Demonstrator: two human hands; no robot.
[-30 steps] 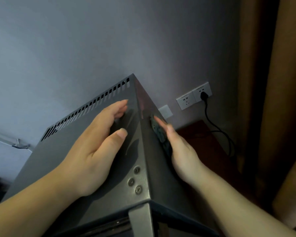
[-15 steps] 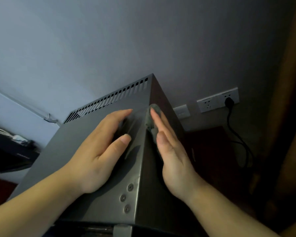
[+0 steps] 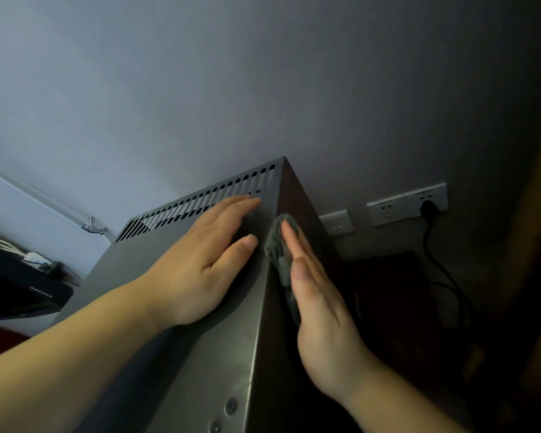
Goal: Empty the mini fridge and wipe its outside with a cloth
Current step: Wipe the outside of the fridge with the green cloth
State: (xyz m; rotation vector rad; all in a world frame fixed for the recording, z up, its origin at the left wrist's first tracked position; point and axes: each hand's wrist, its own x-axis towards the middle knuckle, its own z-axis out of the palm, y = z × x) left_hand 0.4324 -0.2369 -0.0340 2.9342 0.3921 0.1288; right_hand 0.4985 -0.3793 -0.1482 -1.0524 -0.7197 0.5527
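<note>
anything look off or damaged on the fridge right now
Nothing stands out: the mini fridge looks undented, the left hand lies flat on top, the right hand presses the cloth to its side.

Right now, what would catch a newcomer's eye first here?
The grey mini fridge fills the lower middle, with the left hand flat on its top. The right hand presses a grey cloth against its right side; a black plug sits in the wall socket at right.
</note>
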